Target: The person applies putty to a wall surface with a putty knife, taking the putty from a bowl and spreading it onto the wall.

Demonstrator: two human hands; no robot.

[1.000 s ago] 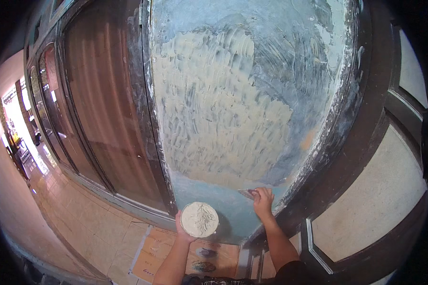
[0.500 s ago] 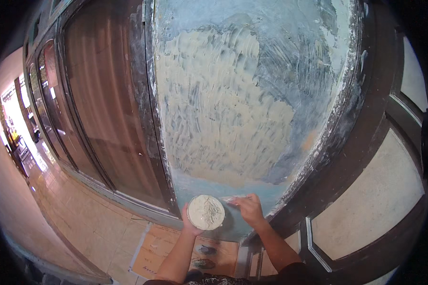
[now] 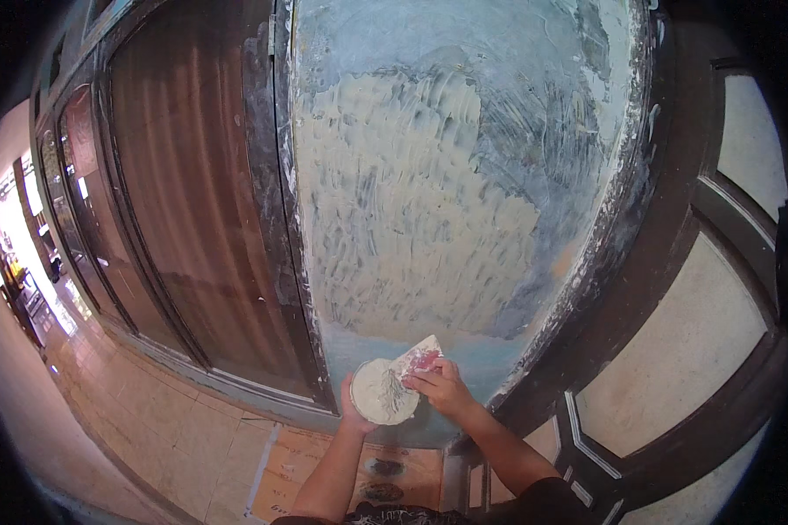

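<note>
A round tub of cream-coloured putty [image 3: 374,391] rests in my left hand [image 3: 352,411], whose fingers wrap its left side and underside. Between the fingers of my right hand [image 3: 443,387] is a flat putty scraper [image 3: 423,353], reddish and smeared with white. It tilts at the tub's right rim, over the putty. Fine ridges mark the putty's surface near the scraper. Beyond both hands rises a blue-grey wall panel [image 3: 552,157], with a broad cream patch of putty [image 3: 411,210] spread over it in rough strokes.
To the left stand dark-framed glass panels with a brown curtain [image 3: 184,175] behind. A dark wooden door with pale panels [image 3: 683,350] curves along the right. Printed cardboard [image 3: 306,459] lies on the tiled floor [image 3: 175,437] below my arms. At far left is a bright opening.
My right hand has moved left to the tub and turned the scraper so its flat face shows. The tub stays in my left hand. The view has shifted slightly.
</note>
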